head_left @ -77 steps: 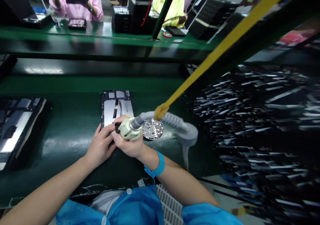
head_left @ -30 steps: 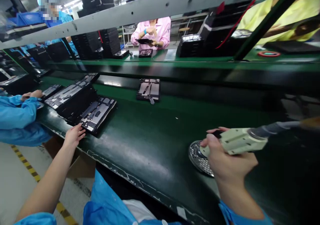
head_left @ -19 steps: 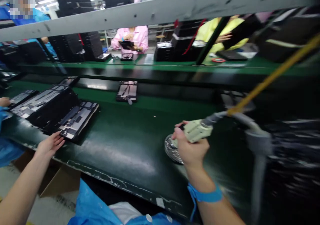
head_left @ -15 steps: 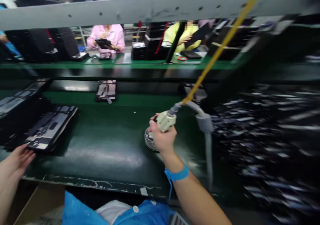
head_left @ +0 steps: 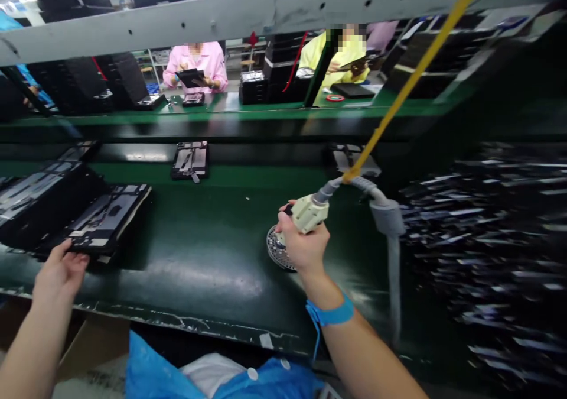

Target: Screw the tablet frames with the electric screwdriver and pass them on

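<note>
We read no writing | left hand (head_left: 59, 272) open on tray (head_left: 106, 217) | right hand (head_left: 301, 246) grips driver (head_left: 309, 212) above dish (head_left: 278, 250)

The right hand (head_left: 303, 248) grips a pale electric screwdriver (head_left: 309, 213) above a round perforated dish (head_left: 277, 251) on the green counter (head_left: 199, 257). A grey hose (head_left: 385, 210) and a yellow cord (head_left: 411, 80) lead from the tool. The left hand (head_left: 59, 272) touches the near edge of a dark tablet frame (head_left: 108, 216) on a stack.
</note>
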The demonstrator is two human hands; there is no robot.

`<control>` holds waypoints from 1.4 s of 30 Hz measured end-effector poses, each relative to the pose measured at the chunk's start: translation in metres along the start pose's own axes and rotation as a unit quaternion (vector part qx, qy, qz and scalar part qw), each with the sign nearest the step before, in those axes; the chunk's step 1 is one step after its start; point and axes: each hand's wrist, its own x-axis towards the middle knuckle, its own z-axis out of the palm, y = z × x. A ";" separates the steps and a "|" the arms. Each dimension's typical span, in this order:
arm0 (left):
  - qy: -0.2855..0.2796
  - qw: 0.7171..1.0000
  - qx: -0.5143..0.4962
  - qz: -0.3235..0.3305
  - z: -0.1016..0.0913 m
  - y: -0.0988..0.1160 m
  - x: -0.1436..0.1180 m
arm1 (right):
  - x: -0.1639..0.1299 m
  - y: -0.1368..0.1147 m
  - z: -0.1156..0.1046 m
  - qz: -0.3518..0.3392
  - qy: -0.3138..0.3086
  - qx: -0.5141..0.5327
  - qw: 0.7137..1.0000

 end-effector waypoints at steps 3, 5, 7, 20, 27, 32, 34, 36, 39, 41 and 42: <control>-0.056 0.995 -0.055 -0.056 0.009 -0.003 -0.031 | 0.000 -0.002 0.000 0.001 0.004 -0.005 1.000; -0.103 0.986 -0.095 -0.088 0.021 -0.009 -0.061 | -0.001 -0.002 0.001 0.003 0.001 -0.002 1.000; -0.145 0.972 -0.139 -0.124 0.039 -0.020 -0.098 | -0.002 -0.001 0.001 0.004 -0.003 0.004 1.000; -0.335 0.893 -0.070 -0.292 0.066 -0.062 -0.263 | -0.003 0.002 0.002 -0.028 0.004 0.013 1.000; -0.517 0.786 0.219 -0.259 0.033 -0.035 -0.227 | -0.004 0.001 0.002 -0.051 0.002 0.007 0.999; -0.580 0.726 0.264 0.258 0.058 -0.029 -0.196 | -0.002 0.001 0.002 -0.052 0.005 0.009 0.999; -0.572 0.682 0.266 0.370 0.077 -0.030 -0.193 | -0.002 0.002 0.002 -0.051 0.004 0.011 0.999; -0.568 0.648 0.277 0.424 0.095 -0.034 -0.195 | -0.002 0.004 0.001 -0.053 0.002 0.010 0.999; -0.561 0.621 0.311 0.451 0.118 -0.040 -0.207 | -0.003 0.007 0.001 -0.052 -0.004 0.010 0.999; -0.548 0.605 0.343 0.465 0.129 -0.045 -0.217 | -0.004 0.008 0.000 -0.047 -0.007 0.013 0.999; -0.538 0.594 0.363 0.476 0.133 -0.047 -0.223 | -0.004 0.008 0.000 -0.045 -0.008 0.013 0.999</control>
